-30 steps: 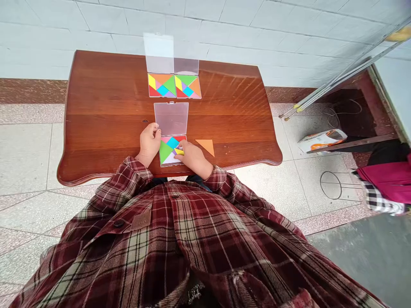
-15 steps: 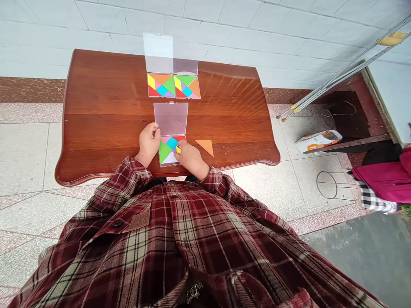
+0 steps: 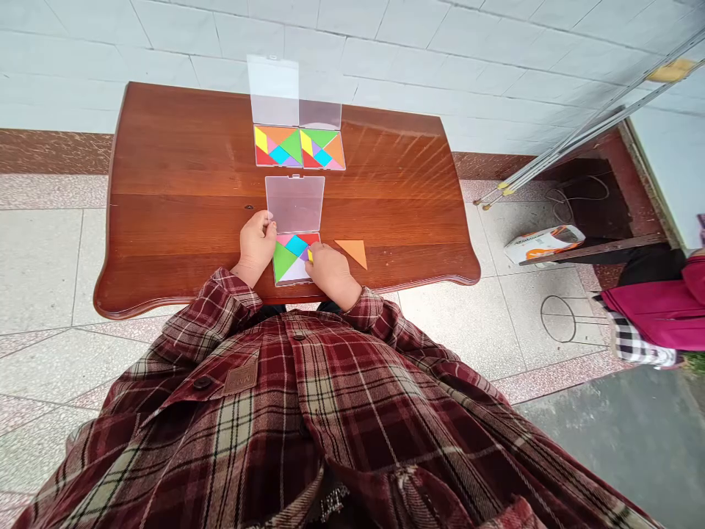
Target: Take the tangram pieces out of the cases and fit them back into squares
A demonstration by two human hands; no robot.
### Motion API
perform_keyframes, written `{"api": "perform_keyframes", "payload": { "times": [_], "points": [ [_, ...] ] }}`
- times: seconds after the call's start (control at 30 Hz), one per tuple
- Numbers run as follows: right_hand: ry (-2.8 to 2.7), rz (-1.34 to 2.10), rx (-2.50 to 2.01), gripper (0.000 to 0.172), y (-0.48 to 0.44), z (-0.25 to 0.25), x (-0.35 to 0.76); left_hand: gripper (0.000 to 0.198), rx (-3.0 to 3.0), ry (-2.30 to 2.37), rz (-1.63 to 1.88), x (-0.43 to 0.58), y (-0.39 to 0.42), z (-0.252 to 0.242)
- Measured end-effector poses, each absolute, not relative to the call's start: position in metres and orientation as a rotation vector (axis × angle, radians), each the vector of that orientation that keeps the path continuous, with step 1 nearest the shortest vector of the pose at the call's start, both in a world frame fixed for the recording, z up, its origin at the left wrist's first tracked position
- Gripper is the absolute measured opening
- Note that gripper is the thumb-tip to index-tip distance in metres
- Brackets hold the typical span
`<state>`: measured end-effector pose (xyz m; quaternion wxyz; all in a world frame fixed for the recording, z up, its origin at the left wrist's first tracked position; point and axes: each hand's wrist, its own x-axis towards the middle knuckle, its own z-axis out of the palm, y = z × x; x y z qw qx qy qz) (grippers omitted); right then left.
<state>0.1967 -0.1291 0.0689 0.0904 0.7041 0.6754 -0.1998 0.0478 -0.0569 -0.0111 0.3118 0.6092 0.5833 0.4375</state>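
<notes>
The curled left hand point(image 3: 256, 239) holds the left edge of the nearest of three clear tangram cases point(image 3: 291, 261); the right hand point(image 3: 329, 270) pinches a yellow piece point(image 3: 310, 256) there. One loose orange triangle point(image 3: 352, 253) lies just right; two filled cases point(image 3: 278, 145) sit upper centre on the wooden bench point(image 3: 165, 147).

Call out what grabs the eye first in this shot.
The bright tangram sets on the dark wooden table stand out first: a far-left set and far-right set sit side by side in open clear plastic cases. A nearer set lies between the hands, with the right hand over a yellow tile and the left hand at the case's left edge. A loose orange triangle lies to its right.
</notes>
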Motion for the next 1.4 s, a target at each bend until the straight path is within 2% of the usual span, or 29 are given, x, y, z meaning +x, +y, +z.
{"api": "perform_keyframes", "payload": {
  "times": [0.2, 0.4, 0.53, 0.63, 0.77, 0.83, 1.0, 1.2, 1.4],
  "points": [
    [2.012, -0.645, 2.118, 0.029, -0.129, 0.066, 0.200, 0.012, 1.610, 1.544, 1.154, 0.048, -0.057, -0.009],
    [2.169, -0.791, 2.192, 0.020, -0.120, 0.061, 0.239, 0.012, 1.601, 1.541, 1.150, 0.048, -0.057, -0.010],
    [2.026, -0.562, 2.414, 0.022, -0.111, 0.059, 0.282, 0.010, 1.606, 1.534, 1.148, 0.048, -0.057, -0.010],
    [1.948, -0.512, 2.455, 0.023, -0.109, 0.058, 0.298, 0.010, 1.591, 1.537, 1.152, 0.048, -0.057, -0.010],
    [2.000, -0.447, 2.581, 0.034, -0.114, 0.059, 0.289, 0.011, 1.596, 1.538, 1.140, 0.048, -0.058, -0.008],
    [2.135, -0.494, 2.532, 0.035, -0.116, 0.062, 0.275, 0.010, 1.604, 1.551, 1.128, 0.047, -0.058, -0.007],
    [2.343, -0.809, 2.064, 0.024, -0.116, 0.069, 0.231, 0.010, 1.625, 1.569, 1.125, 0.046, -0.057, -0.009],
    [2.137, -0.587, 2.133, 0.033, -0.127, 0.064, 0.195, 0.011, 1.633, 1.558, 1.139, 0.047, -0.057, -0.009],
    [2.107, -0.529, 2.138, 0.031, -0.130, 0.057, 0.193, 0.012, 1.626, 1.552, 1.138, 0.048, -0.057, -0.011]
  ]
}}
